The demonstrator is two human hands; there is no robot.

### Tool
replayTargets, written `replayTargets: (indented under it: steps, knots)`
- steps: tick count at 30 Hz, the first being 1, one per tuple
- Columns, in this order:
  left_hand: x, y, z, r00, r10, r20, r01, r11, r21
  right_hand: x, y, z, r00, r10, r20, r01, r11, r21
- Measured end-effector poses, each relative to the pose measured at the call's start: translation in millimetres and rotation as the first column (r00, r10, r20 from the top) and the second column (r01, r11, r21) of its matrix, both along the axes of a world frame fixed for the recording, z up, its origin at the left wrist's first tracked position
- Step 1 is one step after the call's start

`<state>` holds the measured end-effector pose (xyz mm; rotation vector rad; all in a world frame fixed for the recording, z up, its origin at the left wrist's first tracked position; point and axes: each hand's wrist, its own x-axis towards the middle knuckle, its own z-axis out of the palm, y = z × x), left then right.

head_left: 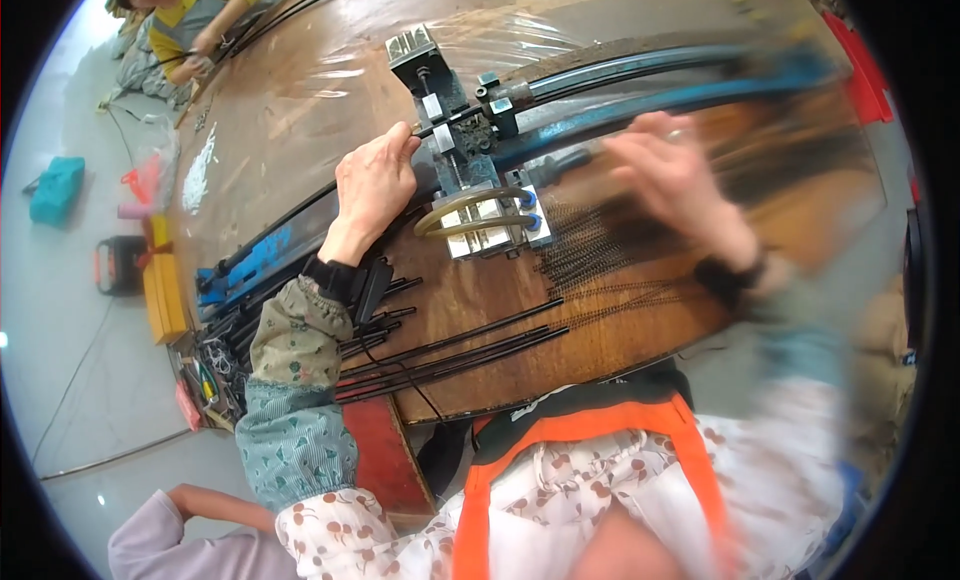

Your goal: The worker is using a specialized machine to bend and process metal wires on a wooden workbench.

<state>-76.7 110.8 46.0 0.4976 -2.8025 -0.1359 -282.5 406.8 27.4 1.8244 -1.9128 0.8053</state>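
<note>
My left hand (375, 180) is closed, its fingertips pinching a thin black rod (465, 115) at the left side of a metal clamping fixture (460, 145). The rod lies across the fixture and passes into a small dark block (503, 105) on its right. At the near end of the fixture is a silver pneumatic cylinder block (480, 235) with looped tubes and blue fittings. My right hand (670, 170) is raised to the right of the fixture, over a blue rail (600, 125). Motion smears its fingers, and whether they hold anything cannot be made out.
Several thin springs (590, 255) lie on the wooden table (450, 300) near the fixture. Several black rods (480, 350) lie along its near edge. Across the table sits another person (215, 25) with black rods. A yellow box (165, 300) stands at the left, a red bin (855, 70) far right.
</note>
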Motion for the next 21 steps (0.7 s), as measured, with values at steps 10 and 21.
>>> replayTargets:
  steps: [10, 21]
  knots:
    - [3.7, -5.2, -16.8, 0.979, -0.136, -0.155, 0.107, 0.977, -0.183, 5.7, -42.7, -30.3, 0.745, 0.164, 0.647, -0.277, 0.958, 0.076]
    - [78.0, -88.2, -4.2, 0.989, -0.079, -0.125, -0.021, 0.762, -0.647, 22.4, -22.2, -54.9, 0.957, 0.286, 0.040, -0.262, 0.799, 0.541]
